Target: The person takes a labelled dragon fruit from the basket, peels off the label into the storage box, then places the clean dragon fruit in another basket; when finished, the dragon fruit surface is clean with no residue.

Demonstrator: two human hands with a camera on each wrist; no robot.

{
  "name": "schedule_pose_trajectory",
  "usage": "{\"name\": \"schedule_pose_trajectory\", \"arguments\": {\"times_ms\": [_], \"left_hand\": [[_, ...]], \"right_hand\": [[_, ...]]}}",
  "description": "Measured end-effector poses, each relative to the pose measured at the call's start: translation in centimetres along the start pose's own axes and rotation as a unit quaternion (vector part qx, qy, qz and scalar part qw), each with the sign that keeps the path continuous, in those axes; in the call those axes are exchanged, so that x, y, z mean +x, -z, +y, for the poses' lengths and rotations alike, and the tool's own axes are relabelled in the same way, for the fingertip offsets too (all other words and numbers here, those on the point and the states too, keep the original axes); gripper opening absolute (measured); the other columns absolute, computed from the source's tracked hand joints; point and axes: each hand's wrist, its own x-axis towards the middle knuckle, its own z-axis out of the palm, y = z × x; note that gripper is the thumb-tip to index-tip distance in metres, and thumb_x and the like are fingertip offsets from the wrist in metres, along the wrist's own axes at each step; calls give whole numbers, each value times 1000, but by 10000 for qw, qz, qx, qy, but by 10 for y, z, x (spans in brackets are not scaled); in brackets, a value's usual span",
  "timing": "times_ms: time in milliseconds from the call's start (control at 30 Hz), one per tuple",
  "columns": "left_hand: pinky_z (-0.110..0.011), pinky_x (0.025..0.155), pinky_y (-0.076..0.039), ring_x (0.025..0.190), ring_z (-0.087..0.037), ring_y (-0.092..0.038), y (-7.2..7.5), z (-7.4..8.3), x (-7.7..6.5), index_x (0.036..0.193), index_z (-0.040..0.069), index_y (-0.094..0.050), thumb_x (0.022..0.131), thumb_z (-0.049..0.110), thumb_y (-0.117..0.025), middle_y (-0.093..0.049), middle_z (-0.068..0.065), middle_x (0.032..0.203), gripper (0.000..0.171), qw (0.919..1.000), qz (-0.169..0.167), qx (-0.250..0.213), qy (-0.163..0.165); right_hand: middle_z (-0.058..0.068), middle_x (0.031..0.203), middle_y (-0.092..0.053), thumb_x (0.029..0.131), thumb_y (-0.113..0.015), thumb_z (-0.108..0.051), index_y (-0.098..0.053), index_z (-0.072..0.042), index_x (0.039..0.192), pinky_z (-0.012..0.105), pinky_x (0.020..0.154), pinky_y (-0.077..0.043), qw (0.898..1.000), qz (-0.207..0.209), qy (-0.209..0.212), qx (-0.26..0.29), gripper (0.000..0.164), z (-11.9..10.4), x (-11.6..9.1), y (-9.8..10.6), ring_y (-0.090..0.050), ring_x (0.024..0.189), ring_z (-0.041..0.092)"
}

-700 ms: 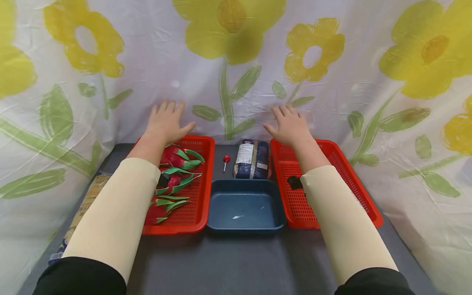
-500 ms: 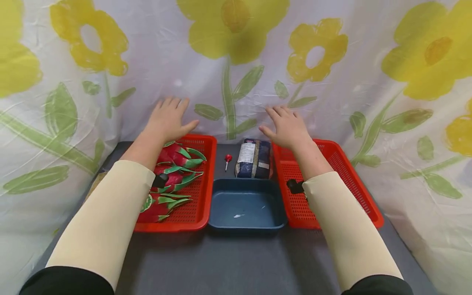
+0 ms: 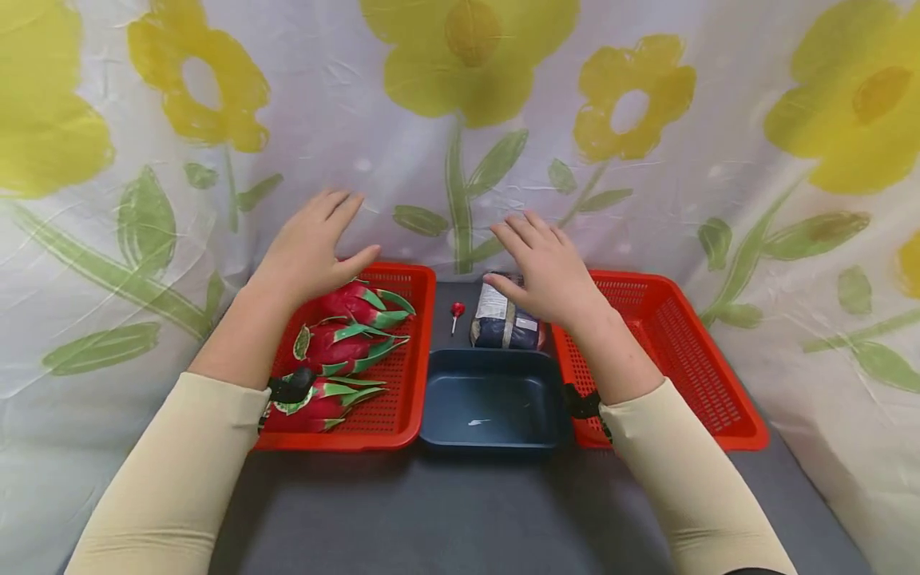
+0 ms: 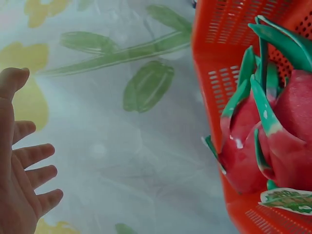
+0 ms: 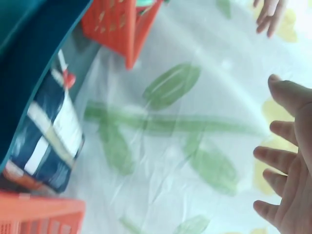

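Observation:
My left hand [image 3: 309, 246] is raised above the back of the left red basket [image 3: 424, 351], its fingers extended and touching nothing. Several red dragon fruits [image 3: 345, 347] with green tips lie in that basket. The right hand [image 3: 544, 271] hovers above a dark blue packaged bag [image 3: 496, 329], fingers spread, holding nothing. Both hands also show with straight fingers in their wrist views, the left hand [image 4: 19, 170] beside the dragon fruits [image 4: 243, 146] and the right hand [image 5: 292, 165] at the right edge.
A dark blue tray [image 3: 496, 399] stands between the left basket and a right red basket [image 3: 690, 359], whose near part is hidden by the right arm. A red lollipop [image 3: 457, 313] lies behind the tray. A flowered curtain [image 3: 402, 160] hangs at the back.
The left hand has shifted slightly left and the right hand has moved left, over the packaged bag. The view has turned a little, so the baskets and tray appear further right.

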Motion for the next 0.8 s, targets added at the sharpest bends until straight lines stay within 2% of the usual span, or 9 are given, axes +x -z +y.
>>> {"name": "schedule_pose_trajectory", "arguments": {"times_ms": [267,400,533,667,767,800], "left_hand": [[-53,121,-25,145,-46,-33,10,6,-43,155,-3,-38,92,36,-71,-44,-25,153,81,9957,818,-4,-426],[-59,115,-33,143,-45,-37,12,12,-70,157,-1,-37,89,34,-74,-45,-24,152,85,9945,961,-104,-410],[-58,112,-38,137,-44,-43,11,17,-99,157,1,-36,85,31,-77,-48,-24,151,88,9925,1097,-272,-456],[-53,115,-36,136,-44,-44,12,21,-130,158,3,-36,82,26,-80,-47,-24,151,91,9920,1114,-566,-189],[-55,112,-38,135,-41,-45,12,26,-153,161,9,-33,81,21,-82,-48,-20,151,94,9883,1155,-936,339],[-51,113,-39,135,-40,-46,11,28,-161,162,11,-32,81,18,-83,-49,-19,151,96,9854,1204,-1081,525]], "right_hand": [[13,160,-39,96,-66,-49,-42,-15,158,59,120,-21,9991,219,357,113,74,-33,-18,-3,-23,153,34],[13,158,-42,95,-70,-44,-44,-14,156,57,119,-25,9969,323,518,501,73,-45,-26,-9,-28,151,35],[12,153,-49,93,-75,-37,-48,-11,153,52,115,-36,9903,530,689,1083,70,-56,-33,-15,-43,142,32],[9,147,-54,95,-74,-33,-50,-10,152,45,110,-44,9815,616,839,1606,65,-70,-38,-25,-53,132,26],[6,143,-57,97,-73,-31,-53,-11,149,40,106,-47,9754,611,927,1902,59,-84,-40,-34,-57,127,22],[5,143,-57,97,-72,-31,-54,-12,149,40,106,-48,9741,591,918,1981,58,-89,-41,-37,-58,127,21]]}}
